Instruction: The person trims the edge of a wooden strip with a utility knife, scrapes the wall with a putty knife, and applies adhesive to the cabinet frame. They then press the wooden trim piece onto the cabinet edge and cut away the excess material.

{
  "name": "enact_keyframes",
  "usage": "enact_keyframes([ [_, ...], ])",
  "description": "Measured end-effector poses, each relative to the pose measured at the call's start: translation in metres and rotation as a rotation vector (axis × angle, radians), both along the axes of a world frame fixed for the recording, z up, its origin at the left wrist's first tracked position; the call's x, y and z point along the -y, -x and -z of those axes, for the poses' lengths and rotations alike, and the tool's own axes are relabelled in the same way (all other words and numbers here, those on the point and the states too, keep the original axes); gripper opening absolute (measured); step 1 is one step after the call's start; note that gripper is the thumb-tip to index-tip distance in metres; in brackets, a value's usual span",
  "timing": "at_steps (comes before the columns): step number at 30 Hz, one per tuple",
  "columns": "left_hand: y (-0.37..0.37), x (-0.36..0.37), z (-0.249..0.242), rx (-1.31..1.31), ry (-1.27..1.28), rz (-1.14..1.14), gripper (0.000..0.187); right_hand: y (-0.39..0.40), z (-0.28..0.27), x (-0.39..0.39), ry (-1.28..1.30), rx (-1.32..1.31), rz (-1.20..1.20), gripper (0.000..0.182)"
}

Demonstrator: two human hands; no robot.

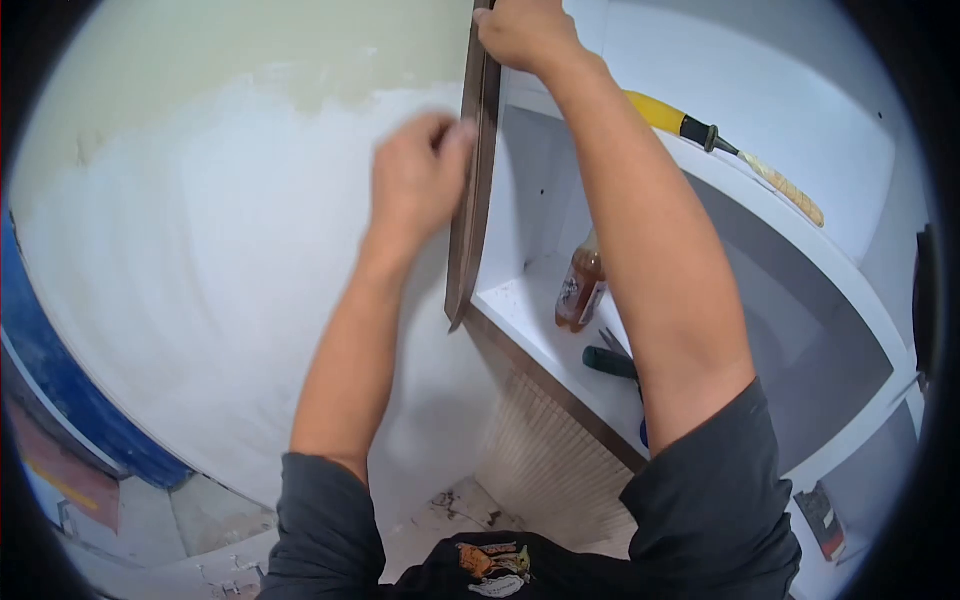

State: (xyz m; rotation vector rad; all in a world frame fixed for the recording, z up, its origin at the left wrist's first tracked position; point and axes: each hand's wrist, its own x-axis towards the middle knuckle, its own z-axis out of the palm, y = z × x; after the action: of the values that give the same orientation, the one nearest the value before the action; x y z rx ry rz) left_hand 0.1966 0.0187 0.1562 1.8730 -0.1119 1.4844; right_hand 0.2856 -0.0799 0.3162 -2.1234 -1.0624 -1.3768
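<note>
A long brown trim strip [478,190] runs upright along the left edge of a white shelf unit [520,295]. High up, my right hand [530,35] is closed round the strip's edge, its thumb side against the brown face. My left hand [420,175], smeared by motion, is in front of the white wall just left of the strip. Its fingers look bent and the thumb side overlaps the strip's edge; what they hold, if anything, does not show. The strip's lower end sits near the shelf's front corner, and its top leaves the view.
Behind my right forearm, a yellow-handled tool [668,115] lies on the upper shelf. A bottle of reddish-brown liquid [580,290] and a dark green-handled tool [610,362] are in the compartment below. The patchy white wall [230,250] fills the left. A blue panel [75,365] borders it.
</note>
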Motion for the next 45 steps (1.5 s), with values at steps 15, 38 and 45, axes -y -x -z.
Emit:
enact_keyframes([
  [15,-0.045,0.031,0.211,0.107,0.196,-0.118,0.01,0.041,-0.011,0.015,0.318,-0.1,0.201,0.124],
  [38,-0.048,0.059,0.301,0.094,0.718,0.009,0.012,0.04,-0.006,0.004,0.292,-0.033,0.291,0.128],
  [45,-0.063,0.06,0.323,0.072,0.793,0.079,0.014,0.031,-0.008,0.007,0.319,0.032,0.245,0.128],
])
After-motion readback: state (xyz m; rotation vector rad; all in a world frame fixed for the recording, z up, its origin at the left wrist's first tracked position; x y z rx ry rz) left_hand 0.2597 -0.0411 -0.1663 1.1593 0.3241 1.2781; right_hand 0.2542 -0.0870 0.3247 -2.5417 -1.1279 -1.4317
